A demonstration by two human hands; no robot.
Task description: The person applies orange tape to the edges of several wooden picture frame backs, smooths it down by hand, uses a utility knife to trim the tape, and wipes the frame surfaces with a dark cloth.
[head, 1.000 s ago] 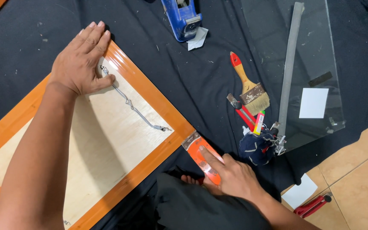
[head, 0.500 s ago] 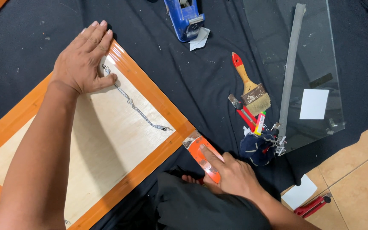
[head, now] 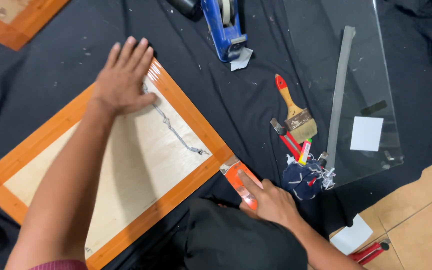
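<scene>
Head view: left hand flat on wooden frame, right hand gripping orange cutter, likely to slip and gouge the corner.

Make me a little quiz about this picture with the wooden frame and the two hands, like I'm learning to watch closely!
1. True or false: the left hand lies flat on the wooden picture frame.
2. What does the right hand hold against the frame's corner? A) the paintbrush B) an orange scraper tool C) the blue tape dispenser
3. Fill in: the clear glass sheet lies on the ____ cloth.

Key
1. True; its fingers spread over the top corner.
2. B
3. black
</scene>
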